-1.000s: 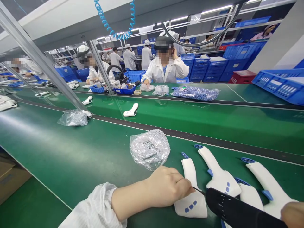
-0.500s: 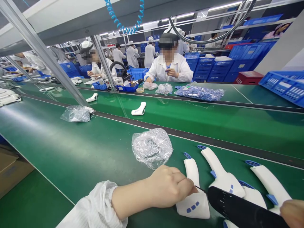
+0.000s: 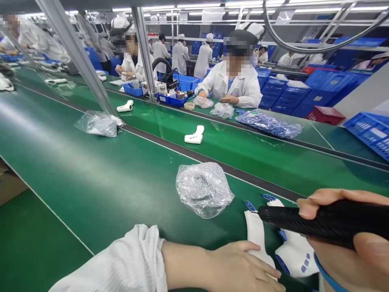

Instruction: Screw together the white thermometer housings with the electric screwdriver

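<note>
The driver point(image 3: 319, 221) has been lifted off the shell point(image 3: 256, 233), gripped in the right hand point(image 3: 352, 251); the left hand point(image 3: 238, 267) fingers are laid flat together on it.

Right hand point(image 3: 349, 253) grips tool point(image 3: 319, 221); left hand point(image 3: 240, 269) on housing point(image 3: 257, 235).

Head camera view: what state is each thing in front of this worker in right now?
Left hand: open, flat, resting on a white shell.
Right hand: closed around the black driver.
Black driver: held roughly level above the white shell, tip pointing left.
Plastic bag: crumpled, lying on the green table.
White unit: lying on the far belt.
</note>
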Action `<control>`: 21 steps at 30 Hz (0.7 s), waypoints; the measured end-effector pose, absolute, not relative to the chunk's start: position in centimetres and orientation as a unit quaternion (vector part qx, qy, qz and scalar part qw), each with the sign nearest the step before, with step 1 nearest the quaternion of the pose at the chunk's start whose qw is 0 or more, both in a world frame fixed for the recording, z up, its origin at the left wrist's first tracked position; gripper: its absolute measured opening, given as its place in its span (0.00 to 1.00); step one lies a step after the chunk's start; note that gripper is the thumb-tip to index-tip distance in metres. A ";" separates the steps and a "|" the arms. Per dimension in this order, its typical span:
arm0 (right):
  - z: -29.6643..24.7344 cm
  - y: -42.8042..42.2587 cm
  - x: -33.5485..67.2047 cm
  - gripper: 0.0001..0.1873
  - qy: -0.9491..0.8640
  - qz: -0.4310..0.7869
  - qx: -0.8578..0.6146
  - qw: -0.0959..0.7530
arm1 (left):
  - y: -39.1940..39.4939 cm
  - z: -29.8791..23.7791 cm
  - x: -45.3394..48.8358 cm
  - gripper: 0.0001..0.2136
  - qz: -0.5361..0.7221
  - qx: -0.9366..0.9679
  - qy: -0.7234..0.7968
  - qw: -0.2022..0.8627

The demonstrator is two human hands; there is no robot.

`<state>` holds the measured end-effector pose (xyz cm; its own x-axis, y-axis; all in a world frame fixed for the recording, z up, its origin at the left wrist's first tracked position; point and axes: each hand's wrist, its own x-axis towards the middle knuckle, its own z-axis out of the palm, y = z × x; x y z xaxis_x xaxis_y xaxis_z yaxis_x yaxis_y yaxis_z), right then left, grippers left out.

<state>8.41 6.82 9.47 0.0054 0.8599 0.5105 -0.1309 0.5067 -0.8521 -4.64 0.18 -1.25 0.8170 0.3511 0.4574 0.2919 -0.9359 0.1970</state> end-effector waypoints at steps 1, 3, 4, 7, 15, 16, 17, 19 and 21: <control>9.4 7.0 8.1 0.24 -0.595 0.390 -0.304 0.633 | 0.3 -1.2 -4.7 0.16 0.235 0.956 0.168 0.054; 9.0 7.2 7.9 0.23 -0.613 0.384 -0.303 0.621 | 0.4 -1.3 -4.6 0.14 0.204 0.964 0.163 0.054; 8.7 7.2 7.8 0.24 -0.612 0.380 -0.310 0.620 | 0.4 -1.3 -4.5 0.12 0.194 0.966 0.160 0.058; 8.3 7.0 7.7 0.24 -0.600 0.380 -0.334 0.620 | 0.5 -1.8 -4.1 0.10 0.197 0.965 0.159 0.068; 8.0 7.0 7.3 0.25 -0.604 0.392 -0.346 0.601 | 0.4 -3.1 -3.7 0.10 0.282 0.947 0.154 0.026; 8.0 7.1 7.2 0.25 -0.607 0.393 -0.342 0.601 | 0.4 -3.2 -3.7 0.10 0.287 0.945 0.157 0.023; 7.9 7.1 7.1 0.25 -0.607 0.395 -0.340 0.600 | 0.4 -3.2 -3.8 0.10 0.289 0.944 0.157 0.022; 7.8 7.0 7.0 0.26 -0.599 0.397 -0.346 0.603 | 0.4 -3.1 -3.8 0.10 0.286 0.945 0.156 0.032; 7.8 6.9 7.1 0.25 -0.594 0.391 -0.358 0.605 | 0.2 -2.9 -3.8 0.09 0.274 0.948 0.149 0.060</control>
